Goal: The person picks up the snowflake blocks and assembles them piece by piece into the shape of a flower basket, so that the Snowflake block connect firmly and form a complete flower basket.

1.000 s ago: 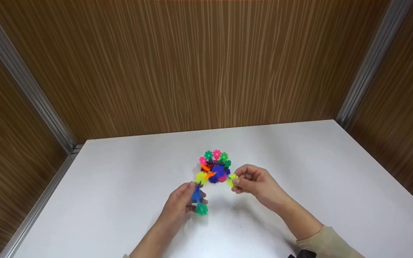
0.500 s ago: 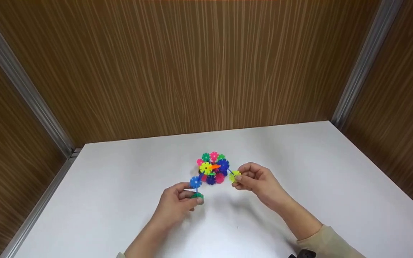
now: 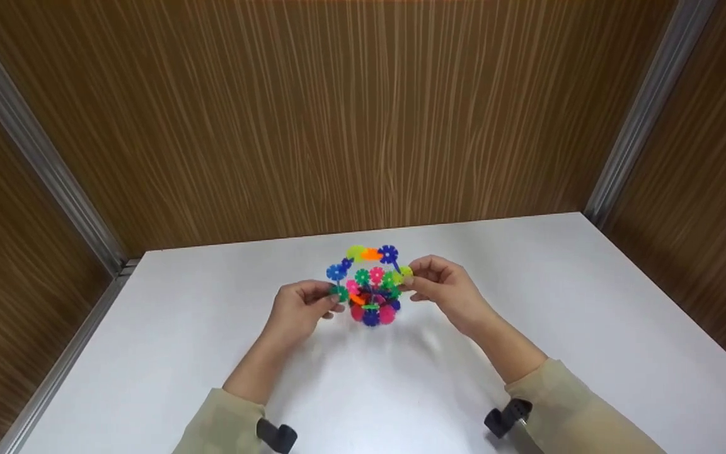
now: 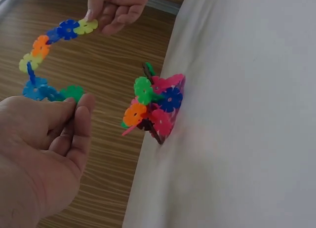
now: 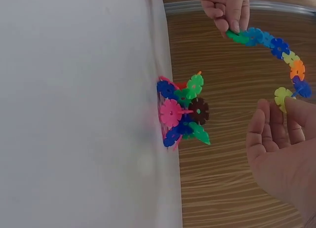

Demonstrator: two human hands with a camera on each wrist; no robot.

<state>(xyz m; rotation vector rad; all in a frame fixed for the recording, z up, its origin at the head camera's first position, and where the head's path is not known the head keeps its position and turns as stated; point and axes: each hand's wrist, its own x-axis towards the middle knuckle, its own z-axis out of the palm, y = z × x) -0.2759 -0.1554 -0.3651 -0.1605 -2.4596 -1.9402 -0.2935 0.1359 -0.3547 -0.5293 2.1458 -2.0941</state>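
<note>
A curved chain of interlocking plastic snowflake discs (image 3: 371, 254), in green, blues, yellow and orange, arches over a built cluster of the same discs (image 3: 371, 317). My left hand (image 3: 297, 312) pinches the green end disc (image 4: 72, 93) between thumb and fingers. At the other end, my right hand (image 3: 448, 287) pinches a yellow disc (image 5: 282, 97). Both wrist views show the chain held up off the table, apart from the cluster. Pink, blue, green, orange and brown discs make up the cluster, which stands on the table between the hands.
The white table (image 3: 212, 353) spreads around the cluster. Wood-grain panels (image 3: 363, 113) rise behind it and at both sides, with metal rails (image 3: 646, 120) at the corners. A black camera mount (image 3: 508, 417) sits on each sleeve.
My left hand has shifted its grip from the blue discs to the green end disc. Both hands have lifted the chain up and away from me, over the cluster. The right hand keeps its yellow disc.
</note>
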